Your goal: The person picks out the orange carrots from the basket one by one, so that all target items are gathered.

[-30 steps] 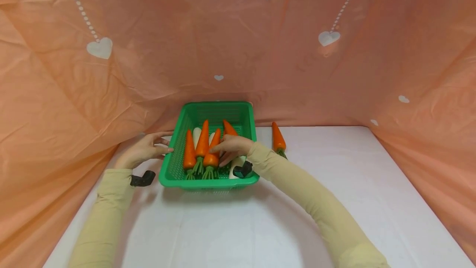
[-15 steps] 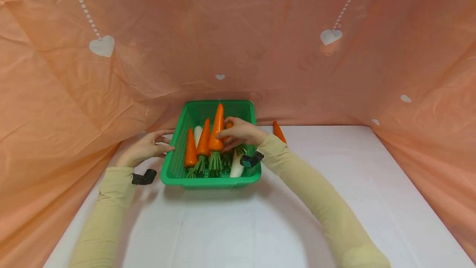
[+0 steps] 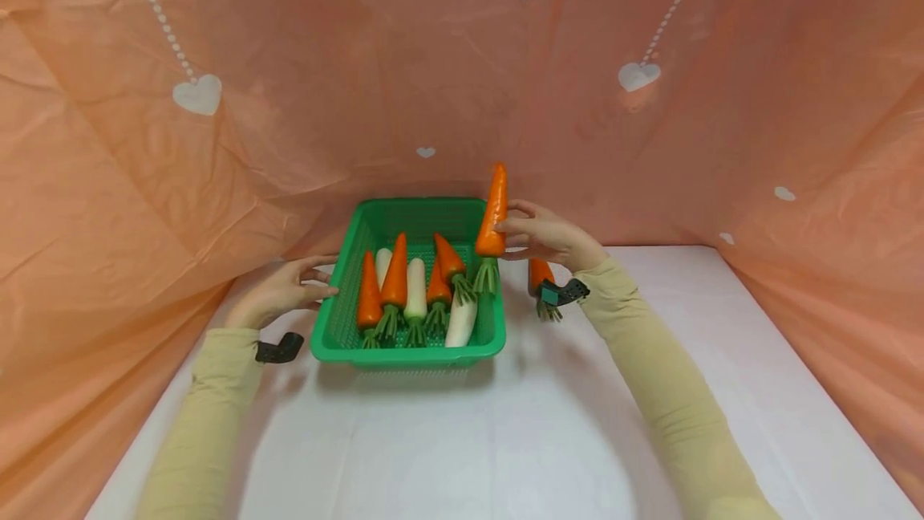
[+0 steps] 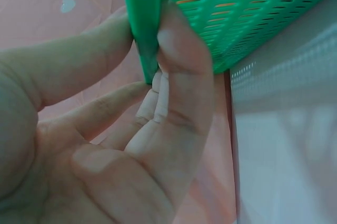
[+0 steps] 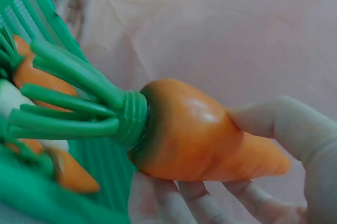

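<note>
— Surface?
— White table; heart-printed cloth at twelve o'clock.
— Hands?
— Left hand pinches green basket, nine o'clock; right hand grips raised carrot, basket's two o'clock.
— Obstacles?
— Right wrist camera partly hides second carrot.

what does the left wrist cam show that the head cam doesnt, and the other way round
Only the left wrist view: the palm of the left hand and the slotted outer face of the green basket right beside it.
Only the head view: the right hand holding up a carrot, the other carrots and white vegetables seen clearly in the basket, and a partly hidden carrot on the table.
Both: the left hand at the basket's rim, the table, the peach backdrop.
</note>
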A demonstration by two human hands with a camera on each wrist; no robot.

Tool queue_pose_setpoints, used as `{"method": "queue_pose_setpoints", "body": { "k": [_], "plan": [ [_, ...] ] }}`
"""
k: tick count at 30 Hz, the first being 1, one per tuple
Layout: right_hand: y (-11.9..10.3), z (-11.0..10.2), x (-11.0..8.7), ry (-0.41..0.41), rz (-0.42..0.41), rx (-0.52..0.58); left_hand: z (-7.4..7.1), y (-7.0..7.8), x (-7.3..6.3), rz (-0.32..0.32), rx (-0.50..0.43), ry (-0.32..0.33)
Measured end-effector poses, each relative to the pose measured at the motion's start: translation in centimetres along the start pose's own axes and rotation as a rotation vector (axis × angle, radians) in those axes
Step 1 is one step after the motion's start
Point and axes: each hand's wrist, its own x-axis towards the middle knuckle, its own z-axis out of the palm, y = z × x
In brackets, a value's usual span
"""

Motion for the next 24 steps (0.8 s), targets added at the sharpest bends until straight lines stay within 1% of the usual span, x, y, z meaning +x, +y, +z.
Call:
{"method": "queue_pose_setpoints", "body": {
  "k": [3, 8, 11, 16, 20, 24],
  "plan": [
    [0.1, -2.0, -1.1, 0.031, -0.013, 0.021, 0.0, -0.1, -0.1, 0.002, 0.014, 0.000],
    [0.6, -5.2, -2.8, 0.112, -0.002, 0.018, 0.0, 0.0, -0.1, 0.011, 0.028, 0.001],
    [1.2, -6.7, -3.6, 0.152, 0.005, 0.005, 0.0, 0.0, -0.1, 0.012, 0.025, 0.001],
    [2.9, -8.6, -4.5, 0.189, 0.017, -0.010, -0.1, -0.2, -0.3, 0.010, 0.007, 0.002],
    [4.7, -9.7, -5.1, 0.209, 0.056, -0.010, 0.0, -0.1, -0.4, 0.024, 0.005, -0.008],
    [6.4, -10.7, -5.2, 0.225, 0.092, -0.028, 0.1, 0.1, -0.2, 0.031, 0.010, -0.009]
  ]
}}
